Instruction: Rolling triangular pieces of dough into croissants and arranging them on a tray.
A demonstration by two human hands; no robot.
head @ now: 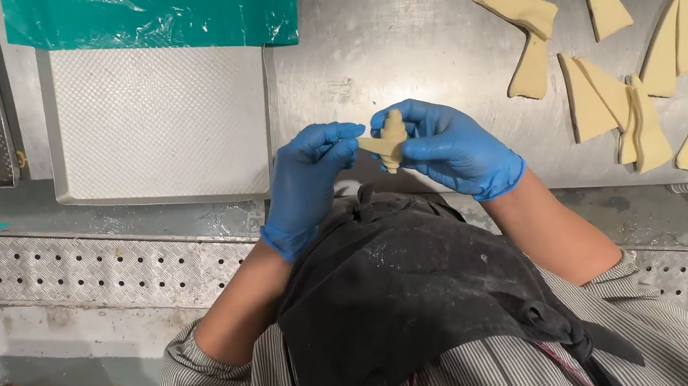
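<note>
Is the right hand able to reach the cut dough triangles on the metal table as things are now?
Probably yes. The dough triangles lie uncovered on the metal table beside the right hand, with nothing between, but that hand already grips a dough piece.

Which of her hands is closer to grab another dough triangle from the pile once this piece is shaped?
Probably the right hand. Both hands pinch the dough piece, but the cut dough triangles lie on the steel table on the right side; the left hand would have to cross over.

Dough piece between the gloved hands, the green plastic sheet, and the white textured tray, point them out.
dough piece (pixel 389 140), head view, on its middle.
green plastic sheet (pixel 161 8), head view, on its centre.
white textured tray (pixel 157 122), head view, on its bare surface.
</note>
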